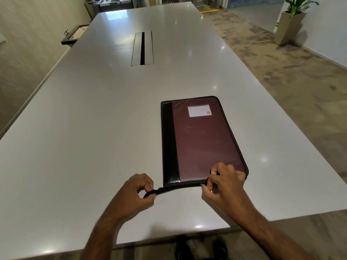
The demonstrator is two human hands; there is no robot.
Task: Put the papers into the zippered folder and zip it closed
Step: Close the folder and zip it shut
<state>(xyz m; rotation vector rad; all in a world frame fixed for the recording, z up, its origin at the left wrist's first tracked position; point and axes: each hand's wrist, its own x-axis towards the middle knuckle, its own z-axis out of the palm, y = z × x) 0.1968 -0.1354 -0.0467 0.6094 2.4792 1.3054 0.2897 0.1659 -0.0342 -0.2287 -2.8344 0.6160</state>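
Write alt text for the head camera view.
A closed maroon and black zippered folder lies on a long grey table. The left hand pinches the black strap at its near corner, while the right hand grips the zipper pull on its near edge. No loose papers show.

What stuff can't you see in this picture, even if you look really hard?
- Head view: the papers, if any are inside; the closed folder cover hides its inside.
- Head view: the zipper pull; the right hand fingers cover most of it.
- Head view: the strap end, hidden inside the left hand.
- Head view: writing on the label, too small.
- Head view: the table underside and the person's body, cut off by the bottom edge.
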